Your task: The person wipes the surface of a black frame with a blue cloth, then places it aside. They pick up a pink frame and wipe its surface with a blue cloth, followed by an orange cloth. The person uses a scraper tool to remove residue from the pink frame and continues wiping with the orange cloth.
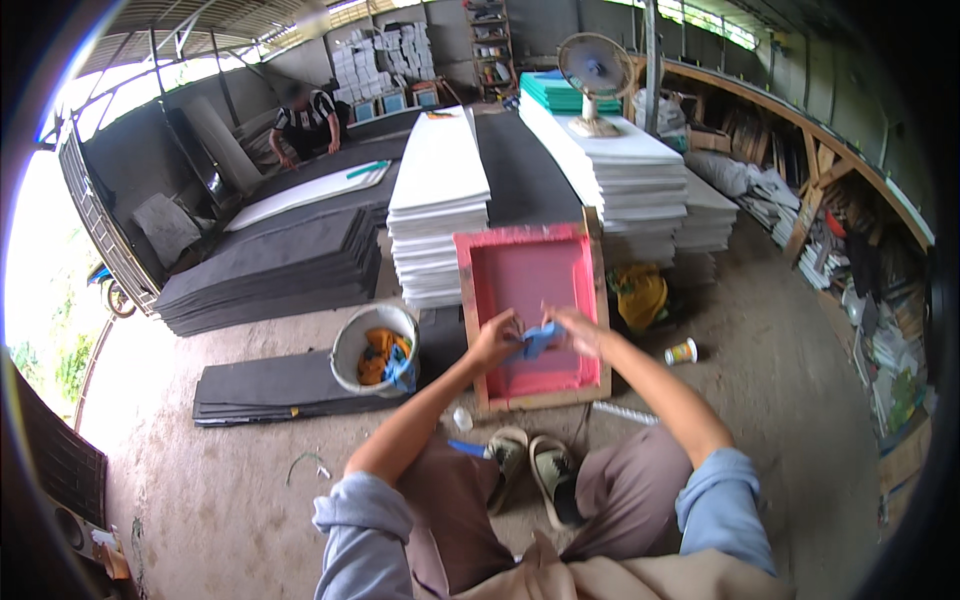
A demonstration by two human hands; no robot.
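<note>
A blue cloth (541, 338) is bunched between my two hands, over the lower part of a framed screen. My left hand (497, 338) pinches its left end with bent fingers. On the other end, my right hand (578, 328) has its fingers closed. The screen frame (516, 238) leans upright in front of me, with pink-red stain around a paler mesh (525, 280). Left of it, a white bucket (343, 365) holds orange and blue rags (378, 356).
Stacks of white sheets (440, 230) and black sheets (270, 265) stand beyond the screen. A fan (595, 85) sits on the right stack. A yellow bag (640, 295) and a cup (681, 351) lie right of the screen. Another person (308, 122) bends over sheets at far left.
</note>
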